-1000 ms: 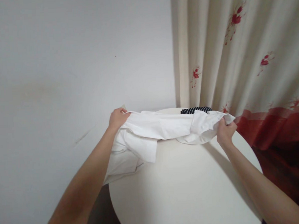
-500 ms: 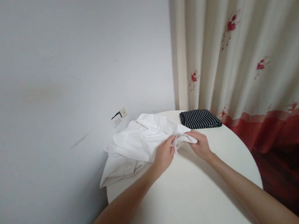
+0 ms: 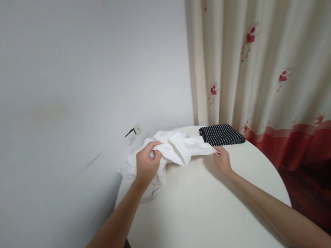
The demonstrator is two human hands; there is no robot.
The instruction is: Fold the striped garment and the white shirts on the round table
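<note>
A crumpled white garment (image 3: 173, 147) lies over the far left part of the round white table (image 3: 203, 207), with part of it lifted between my hands. My left hand (image 3: 148, 162) pinches its cloth near the middle of the heap. At its right end, my right hand (image 3: 222, 158) grips a corner between thumb and fingers, so the stretch between the hands is drawn out sideways. What kind of garment it is I cannot make out. Just behind my right hand sits a folded black cloth with white stripes (image 3: 222, 134).
A pale wall (image 3: 83, 87) meets the table on the left, with a power socket (image 3: 130, 137) close to the garment. A cream curtain (image 3: 234, 61) with red flowers and a red lower band hangs behind the table's right side.
My left hand has moved left and up to another part of the white garment. My right hand has shifted slightly right, and the cloth between them is stretched wider.
</note>
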